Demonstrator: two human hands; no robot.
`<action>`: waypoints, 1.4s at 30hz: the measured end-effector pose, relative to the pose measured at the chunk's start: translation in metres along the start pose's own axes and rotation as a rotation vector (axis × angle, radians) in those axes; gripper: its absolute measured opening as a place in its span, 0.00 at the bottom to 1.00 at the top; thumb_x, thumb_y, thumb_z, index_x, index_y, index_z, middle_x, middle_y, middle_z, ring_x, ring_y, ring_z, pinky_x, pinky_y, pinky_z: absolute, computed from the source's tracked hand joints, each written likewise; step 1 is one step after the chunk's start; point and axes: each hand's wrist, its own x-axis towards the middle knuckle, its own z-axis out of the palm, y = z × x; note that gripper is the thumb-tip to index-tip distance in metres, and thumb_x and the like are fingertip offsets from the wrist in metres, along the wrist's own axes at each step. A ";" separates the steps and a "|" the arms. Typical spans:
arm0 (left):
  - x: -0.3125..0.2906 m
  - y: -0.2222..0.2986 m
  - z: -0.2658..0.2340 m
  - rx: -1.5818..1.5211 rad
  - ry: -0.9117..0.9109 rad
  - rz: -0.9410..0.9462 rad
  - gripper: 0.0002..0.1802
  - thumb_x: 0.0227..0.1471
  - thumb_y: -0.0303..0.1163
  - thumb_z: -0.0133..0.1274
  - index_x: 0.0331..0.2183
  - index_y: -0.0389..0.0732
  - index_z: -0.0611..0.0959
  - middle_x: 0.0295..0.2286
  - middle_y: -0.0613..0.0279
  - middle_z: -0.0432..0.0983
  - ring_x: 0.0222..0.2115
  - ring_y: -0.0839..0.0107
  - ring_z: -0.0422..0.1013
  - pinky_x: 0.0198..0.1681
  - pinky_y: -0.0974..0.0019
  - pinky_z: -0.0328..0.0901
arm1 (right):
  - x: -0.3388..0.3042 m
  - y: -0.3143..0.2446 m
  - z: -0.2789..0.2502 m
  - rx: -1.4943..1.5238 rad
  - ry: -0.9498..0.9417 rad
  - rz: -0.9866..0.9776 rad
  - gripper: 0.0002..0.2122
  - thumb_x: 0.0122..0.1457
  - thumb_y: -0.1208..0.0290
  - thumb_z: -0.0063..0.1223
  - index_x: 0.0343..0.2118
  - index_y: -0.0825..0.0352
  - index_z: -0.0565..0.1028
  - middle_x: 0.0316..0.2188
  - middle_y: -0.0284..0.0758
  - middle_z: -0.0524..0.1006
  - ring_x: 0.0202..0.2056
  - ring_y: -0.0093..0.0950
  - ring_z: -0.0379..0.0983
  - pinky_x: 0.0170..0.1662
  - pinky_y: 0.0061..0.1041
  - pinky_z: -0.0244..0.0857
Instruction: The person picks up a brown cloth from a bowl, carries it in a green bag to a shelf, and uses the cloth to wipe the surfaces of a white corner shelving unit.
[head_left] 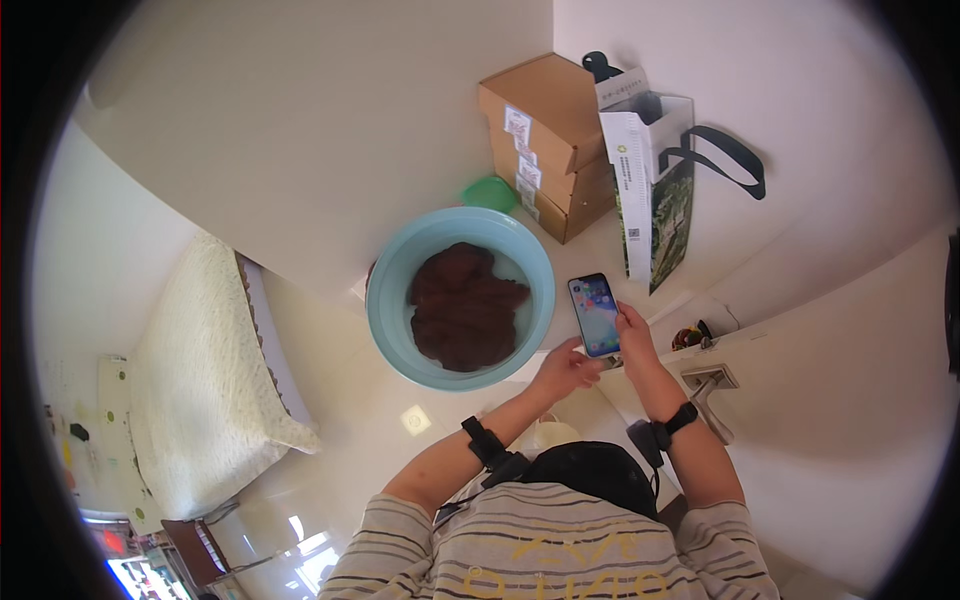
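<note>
A smartphone (597,318) with its screen lit, showing app icons on a blue background, is gripped along its right side by my right hand (637,338). Close to the phone's lower left corner is my left hand (567,371), its fingers loosely apart and nothing visible in them; whether a fingertip touches the phone I cannot tell. Left of both hands stands a round light-blue basin (383,318). Dark brown cloth (465,305) lies crumpled inside it, apparently in water.
Brown cardboard boxes (545,110) are stacked behind the basin, beside a tall paper bag (655,190) with black handles. A green plastic item (490,193) sits between basin and boxes. At left is a bed with a pale cover (200,370); at right, a door handle (710,385).
</note>
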 end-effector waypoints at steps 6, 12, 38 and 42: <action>-0.090 0.092 -0.006 0.728 -0.179 0.159 0.14 0.49 0.29 0.58 0.40 0.39 0.80 0.28 0.60 0.79 0.26 0.70 0.76 0.30 0.70 0.69 | 0.043 0.014 -0.004 -0.446 0.135 -0.420 0.15 0.60 0.77 0.42 0.50 0.69 0.70 0.42 0.43 0.75 0.43 0.34 0.72 0.47 0.28 0.64; -0.111 0.169 -0.078 1.142 0.269 0.443 0.08 0.43 0.30 0.60 0.30 0.41 0.83 0.26 0.57 0.78 0.26 0.61 0.75 0.31 0.61 0.69 | 0.045 -0.009 0.001 -0.723 0.244 -0.460 0.15 0.56 0.76 0.48 0.47 0.69 0.72 0.42 0.47 0.75 0.43 0.41 0.72 0.46 0.33 0.65; -0.105 0.188 -0.147 0.234 0.123 0.329 0.14 0.49 0.22 0.55 0.40 0.35 0.76 0.35 0.64 0.74 0.37 0.75 0.70 0.40 0.71 0.67 | -0.064 -0.095 0.200 0.310 -0.437 0.523 0.26 0.59 0.47 0.44 0.56 0.57 0.65 0.53 0.35 0.67 0.56 0.34 0.59 0.56 0.44 0.57; -0.105 0.173 -0.124 -0.011 0.287 0.306 0.19 0.53 0.31 0.53 0.47 0.39 0.71 0.39 0.65 0.72 0.41 0.76 0.67 0.44 0.71 0.64 | -0.048 -0.073 0.219 0.608 -0.369 0.485 0.22 0.61 0.50 0.42 0.52 0.58 0.67 0.50 0.37 0.69 0.53 0.35 0.64 0.53 0.46 0.60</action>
